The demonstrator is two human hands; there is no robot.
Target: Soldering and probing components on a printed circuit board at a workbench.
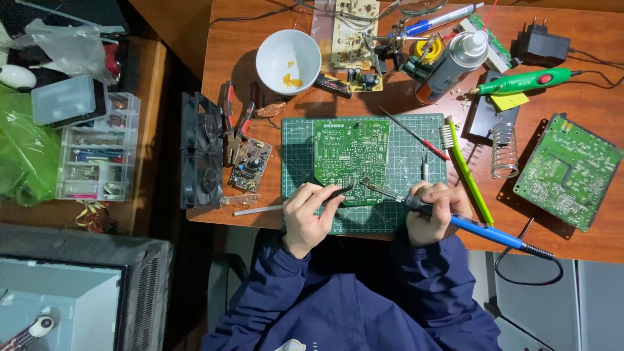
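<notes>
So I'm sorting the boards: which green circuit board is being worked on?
The green circuit board on the cutting mat, under both tool tips; the other green board lies untouched at the table's right.

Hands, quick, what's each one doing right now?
Left hand: closed on black tweezers, tip at the green circuit board.
Right hand: closed on the blue soldering iron.
</notes>
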